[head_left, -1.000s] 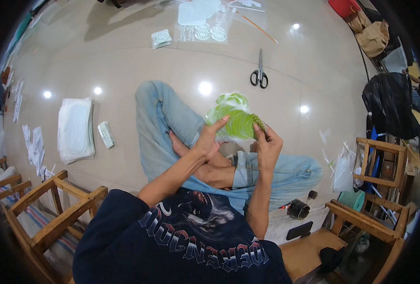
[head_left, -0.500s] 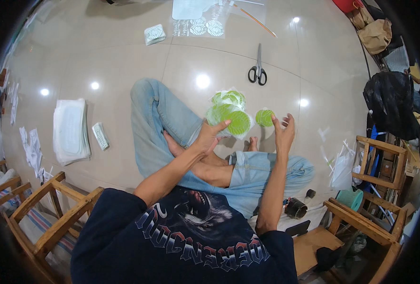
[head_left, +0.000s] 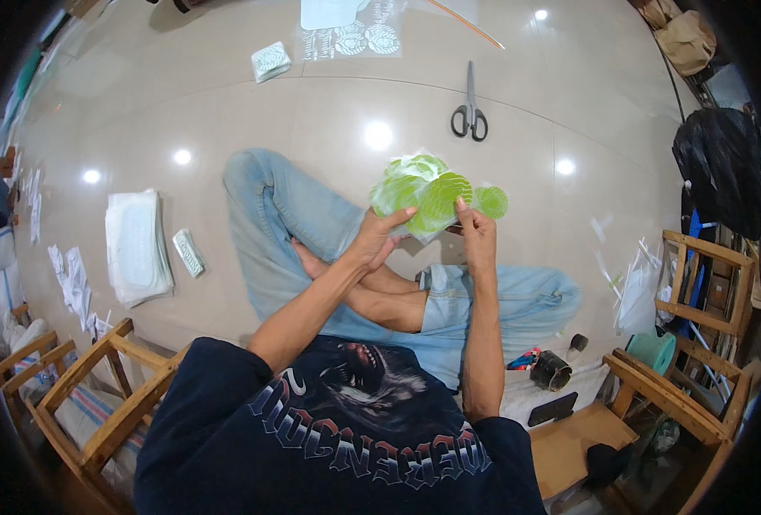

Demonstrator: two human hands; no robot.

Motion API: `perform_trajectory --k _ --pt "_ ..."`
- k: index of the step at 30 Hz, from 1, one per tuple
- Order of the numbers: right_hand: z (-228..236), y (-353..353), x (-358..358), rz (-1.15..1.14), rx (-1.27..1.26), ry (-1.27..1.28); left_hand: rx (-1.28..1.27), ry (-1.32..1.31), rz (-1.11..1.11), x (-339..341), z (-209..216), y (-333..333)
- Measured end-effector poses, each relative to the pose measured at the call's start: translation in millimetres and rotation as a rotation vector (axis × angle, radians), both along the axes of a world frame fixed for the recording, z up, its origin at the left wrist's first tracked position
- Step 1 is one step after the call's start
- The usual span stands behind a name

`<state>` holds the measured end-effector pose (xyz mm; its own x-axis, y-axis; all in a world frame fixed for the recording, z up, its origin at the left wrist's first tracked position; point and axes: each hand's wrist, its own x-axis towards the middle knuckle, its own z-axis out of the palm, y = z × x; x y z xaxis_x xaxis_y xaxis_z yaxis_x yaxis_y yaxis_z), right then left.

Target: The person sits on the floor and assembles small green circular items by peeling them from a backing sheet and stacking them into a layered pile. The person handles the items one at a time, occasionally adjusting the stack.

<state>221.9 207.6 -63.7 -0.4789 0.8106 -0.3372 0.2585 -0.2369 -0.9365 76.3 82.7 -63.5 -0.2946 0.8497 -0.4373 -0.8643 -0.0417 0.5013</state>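
My left hand (head_left: 382, 238) grips a fanned bundle of green round stickers (head_left: 408, 184) on whitish, see-through backing, its thumb lying over the near edge. The stickers carry a pattern of fine pale lines. My right hand (head_left: 476, 236) pinches a green round sticker (head_left: 445, 196) at the bundle's right side, thumb on top, with the other fingers partly hidden underneath. Just beyond the right fingertips shows another round green sticker (head_left: 490, 203), seemingly on the floor. Both hands are above my crossed, jeans-clad legs (head_left: 299, 215).
Black-handled scissors (head_left: 469, 120) lie ahead on the tiled floor. Farther off are a small wrapped bundle (head_left: 270, 62) and printed clear sheets (head_left: 367, 39). At left sit a stack of white sheets (head_left: 136, 249) and a small packet (head_left: 189, 253). Wooden frames (head_left: 106, 395) stand near left and right (head_left: 668, 399).
My right hand has moved left from beside the single round sticker to the bundle and now pinches a sticker there. The bundle looks more spread out. The view has shifted slightly.
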Motion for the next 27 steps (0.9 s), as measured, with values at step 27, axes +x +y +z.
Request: perform_trajectory --k 27 --pt "1.5 23.8 11.5 -0.428 0.097 0.115 -0.075 0.065 -0.02 0.5 -13.9 2.8"
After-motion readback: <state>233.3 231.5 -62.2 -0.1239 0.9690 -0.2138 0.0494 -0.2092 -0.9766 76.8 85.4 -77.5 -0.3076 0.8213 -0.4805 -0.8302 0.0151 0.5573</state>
